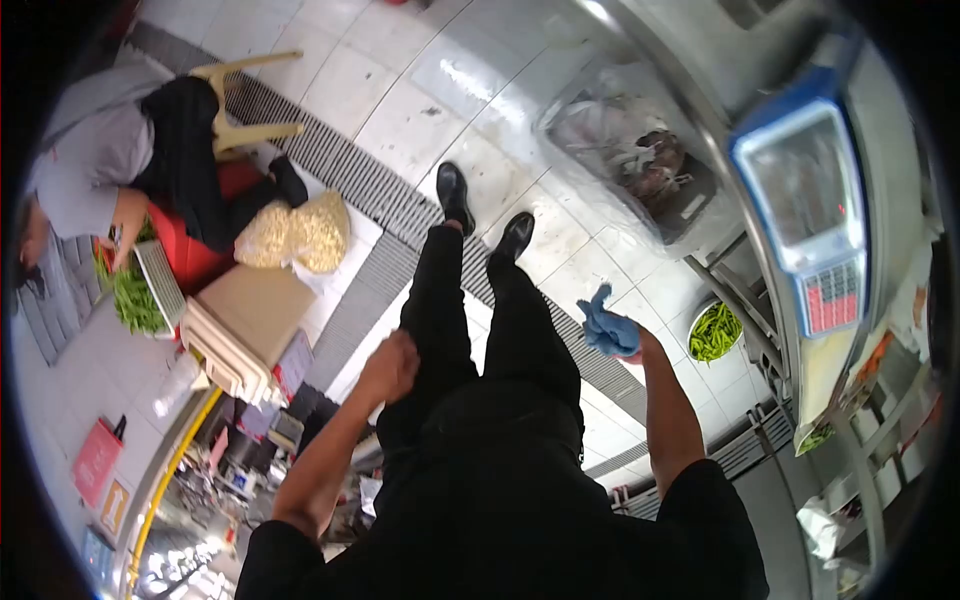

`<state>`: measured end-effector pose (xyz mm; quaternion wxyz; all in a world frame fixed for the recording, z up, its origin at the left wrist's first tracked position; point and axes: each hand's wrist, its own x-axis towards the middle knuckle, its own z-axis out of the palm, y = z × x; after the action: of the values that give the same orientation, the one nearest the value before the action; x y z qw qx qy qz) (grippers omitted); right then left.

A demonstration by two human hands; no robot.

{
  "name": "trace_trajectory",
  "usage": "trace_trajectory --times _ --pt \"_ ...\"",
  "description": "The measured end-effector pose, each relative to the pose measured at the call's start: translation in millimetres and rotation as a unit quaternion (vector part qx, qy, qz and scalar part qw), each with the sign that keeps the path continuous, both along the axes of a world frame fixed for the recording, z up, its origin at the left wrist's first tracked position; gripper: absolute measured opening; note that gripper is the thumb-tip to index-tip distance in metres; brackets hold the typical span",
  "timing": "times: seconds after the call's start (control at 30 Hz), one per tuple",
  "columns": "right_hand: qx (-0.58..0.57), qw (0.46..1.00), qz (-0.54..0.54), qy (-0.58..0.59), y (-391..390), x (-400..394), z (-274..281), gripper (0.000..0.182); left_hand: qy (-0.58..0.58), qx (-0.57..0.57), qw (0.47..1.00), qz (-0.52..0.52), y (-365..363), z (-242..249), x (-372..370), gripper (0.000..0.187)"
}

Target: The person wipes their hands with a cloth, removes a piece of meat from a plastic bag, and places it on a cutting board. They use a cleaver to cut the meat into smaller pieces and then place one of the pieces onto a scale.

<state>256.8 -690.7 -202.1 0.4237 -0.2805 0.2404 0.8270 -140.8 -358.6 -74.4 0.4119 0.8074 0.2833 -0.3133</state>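
My left hand (392, 368) hangs beside my left thigh, its fingers curled in, and I see nothing in it. A crumpled blue cloth (606, 322) is bunched in my right hand (632, 350), which is held out to the right of my leg, above the tiled floor. The cloth covers most of the fingers of that hand. Near it on the right, a bowl of green chillies (715, 332) stands low by the metal counter.
A blue scale (800, 180) sits on the right counter, with a plastic-lined crate (640, 150) below. At left, a seated person (110, 160) handles leafy greens (138, 300) beside a beige bin (250, 310) and bags of pale pieces (295, 232). A drain grate (350, 170) crosses the floor.
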Motion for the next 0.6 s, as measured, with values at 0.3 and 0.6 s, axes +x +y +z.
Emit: trace_trajectory --times 0.3,0.6 --pt "-0.111 0.962 -0.102 -0.228 -45 39 51 0.037 -0.303 0.151 0.917 0.213 213 89 225 0.032" --pt "-0.008 0.435 0.476 -0.764 -68 -35 -12 0.025 -0.436 0.353 0.827 -0.045 291 129 482 0.067"
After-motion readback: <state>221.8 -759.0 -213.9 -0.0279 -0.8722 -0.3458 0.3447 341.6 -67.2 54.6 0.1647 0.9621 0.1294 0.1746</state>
